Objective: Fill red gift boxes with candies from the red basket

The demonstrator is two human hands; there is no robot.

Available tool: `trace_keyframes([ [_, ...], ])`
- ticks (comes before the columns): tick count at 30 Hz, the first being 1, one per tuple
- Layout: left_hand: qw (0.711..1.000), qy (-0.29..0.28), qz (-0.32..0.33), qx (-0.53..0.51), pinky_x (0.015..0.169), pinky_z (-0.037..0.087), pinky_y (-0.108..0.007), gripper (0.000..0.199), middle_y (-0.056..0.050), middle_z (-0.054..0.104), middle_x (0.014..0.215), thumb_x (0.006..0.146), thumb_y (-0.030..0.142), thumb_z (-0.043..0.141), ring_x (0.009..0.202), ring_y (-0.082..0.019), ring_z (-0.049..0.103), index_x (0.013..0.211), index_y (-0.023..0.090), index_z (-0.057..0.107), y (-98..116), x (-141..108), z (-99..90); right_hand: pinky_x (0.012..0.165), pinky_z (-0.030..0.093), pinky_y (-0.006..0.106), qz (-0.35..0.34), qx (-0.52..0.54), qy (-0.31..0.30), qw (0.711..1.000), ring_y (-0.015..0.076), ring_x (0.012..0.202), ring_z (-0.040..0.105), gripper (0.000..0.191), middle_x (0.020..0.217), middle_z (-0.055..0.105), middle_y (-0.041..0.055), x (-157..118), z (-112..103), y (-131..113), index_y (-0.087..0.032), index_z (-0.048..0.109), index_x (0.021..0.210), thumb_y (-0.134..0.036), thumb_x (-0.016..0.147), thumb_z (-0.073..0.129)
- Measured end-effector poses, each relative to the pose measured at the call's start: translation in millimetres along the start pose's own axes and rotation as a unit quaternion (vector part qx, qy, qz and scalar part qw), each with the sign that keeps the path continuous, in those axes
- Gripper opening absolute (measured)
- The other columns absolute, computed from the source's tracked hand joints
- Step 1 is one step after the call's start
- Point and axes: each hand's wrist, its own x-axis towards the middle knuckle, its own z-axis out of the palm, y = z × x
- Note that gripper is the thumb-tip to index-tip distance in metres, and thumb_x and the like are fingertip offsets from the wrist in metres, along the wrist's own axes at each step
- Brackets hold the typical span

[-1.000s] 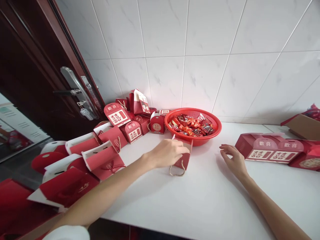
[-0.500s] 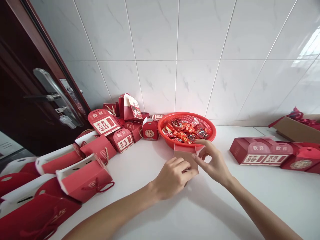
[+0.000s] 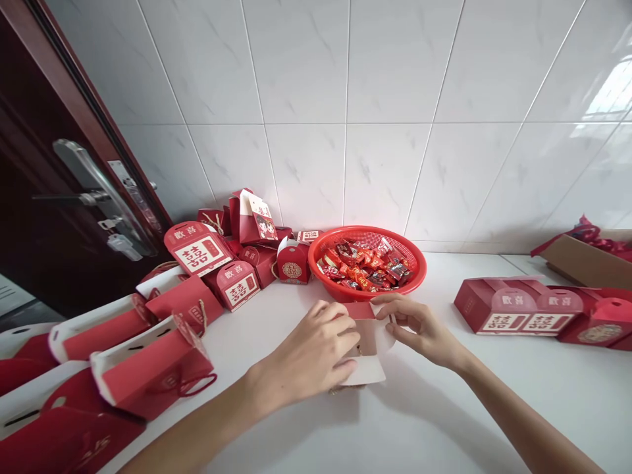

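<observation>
A small box [image 3: 366,372] with a white inside and a red outer flap is held between both hands, its open side facing me. My left hand [image 3: 320,349] is closed on the box's left side, with the fingers curled over its edge. At the upper right corner, the fingers of my right hand [image 3: 419,329] pinch a flap of the box. Some cord shows inside and under the box. Just behind it stands a red plastic basket [image 3: 419,280] holding wrapped candies [image 3: 365,263].
Open red boxes [image 3: 158,368] stand in rows at the left, and closed boxes [image 3: 237,283] are piled near the wall. Further boxes [image 3: 518,306] lie at the right. A cardboard box [image 3: 582,263] with red items is at the far right. A door [image 3: 29,197] is at the left.
The box has turned and tipped, so its white inside now shows. My left hand has moved slightly left, and my right hand has lowered onto the corner flap.
</observation>
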Motion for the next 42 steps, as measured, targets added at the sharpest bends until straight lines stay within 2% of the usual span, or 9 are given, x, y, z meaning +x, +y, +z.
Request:
trace_keyframes([
  [2, 1.0, 0.006, -0.014, 0.0, 0.11, 0.042, -0.046, 0.011, -0.004, 0.074, 0.106, 0.09, 0.026, 0.071, 0.12, -0.028, 0.06, 0.098, 0.02, 0.072, -3.3, -1.2, -3.6, 0.07, 0.059, 0.031, -0.002, 0.007, -0.018, 1.0, 0.0115, 0.07, 0.057, 0.011, 0.13, 0.065, 0.012, 1.0, 1.0, 0.1, -0.022, 0.072, 0.098, -0.024, 0.091, 0.063],
  [4, 0.999, -0.001, -0.038, -0.014, 0.117, 0.037, -0.05, 0.029, -0.006, 0.071, 0.124, 0.086, 0.029, 0.076, 0.129, -0.03, 0.056, 0.114, 0.021, 0.071, -7.1, -3.5, -9.2, 0.071, 0.06, 0.032, -0.004, 0.011, -0.03, 0.999, 0.0118, 0.071, 0.057, 0.01, 0.129, 0.065, 0.0117, 2.3, 1.7, 0.5, -0.022, 0.073, 0.096, -0.027, 0.093, 0.065],
  [6, 0.995, -0.041, -0.078, -0.048, 0.114, 0.043, -0.047, 0.052, -0.008, 0.065, 0.139, 0.081, 0.034, 0.08, 0.132, -0.031, 0.055, 0.13, 0.024, 0.066, -11.7, -6.0, -16.2, 0.07, 0.06, 0.032, 0.002, 0.023, -0.049, 0.999, 0.0123, 0.072, 0.058, 0.012, 0.13, 0.066, 0.011, 3.8, 3.0, 0.7, -0.023, 0.074, 0.095, -0.031, 0.094, 0.065],
  [9, 0.978, -0.108, -0.142, -0.106, 0.106, 0.05, -0.043, 0.082, -0.008, 0.059, 0.146, 0.076, 0.043, 0.085, 0.132, -0.032, 0.056, 0.149, 0.027, 0.052, -19.9, -9.0, -24.3, 0.067, 0.06, 0.031, 0.016, 0.043, -0.077, 0.996, 0.0123, 0.07, 0.059, 0.014, 0.134, 0.066, 0.0104, 6.9, 6.6, 0.3, -0.024, 0.074, 0.095, -0.036, 0.095, 0.067],
  [15, 0.958, -0.129, -0.185, -0.177, 0.107, 0.05, -0.044, 0.103, -0.01, 0.052, 0.15, 0.07, 0.059, 0.087, 0.135, -0.035, 0.053, 0.157, 0.03, 0.042, -33.0, -10.3, -20.9, 0.076, 0.061, 0.035, 0.011, 0.016, -0.084, 0.996, 0.016, 0.079, 0.065, 0.019, 0.134, 0.067, 0.011, 11.7, 11.5, 3.7, -0.024, 0.075, 0.096, -0.039, 0.096, 0.065],
  [25, 0.933, -0.131, -0.213, -0.258, 0.106, 0.053, -0.042, 0.114, -0.008, 0.048, 0.147, 0.053, 0.057, 0.096, 0.131, -0.034, 0.057, 0.153, 0.033, 0.047, -44.0, -11.9, -13.5, 0.092, 0.057, 0.038, -0.002, 0.007, -0.11, 0.994, 0.0253, 0.116, 0.067, 0.015, 0.136, 0.067, 0.0112, 11.7, 8.4, 9.9, -0.024, 0.075, 0.099, -0.037, 0.095, 0.068],
  [33, 0.923, -0.197, -0.231, -0.238, 0.118, 0.043, -0.053, 0.118, -0.013, 0.03, 0.167, 0.057, 0.063, 0.091, 0.152, -0.042, 0.034, 0.159, 0.031, 0.041, -40.9, -14.3, -12.9, 0.083, 0.062, 0.037, -0.065, -0.043, -0.092, 0.993, 0.0202, 0.092, 0.073, 0.016, 0.132, 0.07, 0.0108, 19.0, 1.0, -6.9, -0.025, 0.076, 0.102, -0.037, 0.094, 0.07],
  [38, 0.934, -0.185, -0.22, -0.212, 0.114, 0.044, -0.063, 0.11, -0.015, 0.033, 0.166, 0.06, 0.066, 0.089, 0.153, -0.05, 0.027, 0.156, 0.033, 0.046, -33.6, -15.3, -14.9, 0.085, 0.063, 0.041, -0.087, -0.106, 0.042, 0.99, 0.0276, 0.104, 0.073, 0.024, 0.114, 0.077, 0.0103, 46.6, -32.1, -17.6, -0.024, 0.077, 0.09, -0.045, 0.095, 0.067],
  [42, 0.93, -0.175, -0.238, -0.217, 0.115, 0.037, -0.071, 0.092, -0.014, 0.034, 0.168, 0.07, 0.061, 0.085, 0.155, -0.053, 0.021, 0.151, 0.033, 0.053, -27.3, -11.9, -19.0, 0.079, 0.063, 0.041, -0.015, -0.117, 0.129, 0.985, 0.0265, 0.087, 0.076, 0.03, 0.102, 0.08, 0.0098, 71.6, -64.9, -1.8, -0.021, 0.076, 0.092, -0.05, 0.087, 0.071],
])
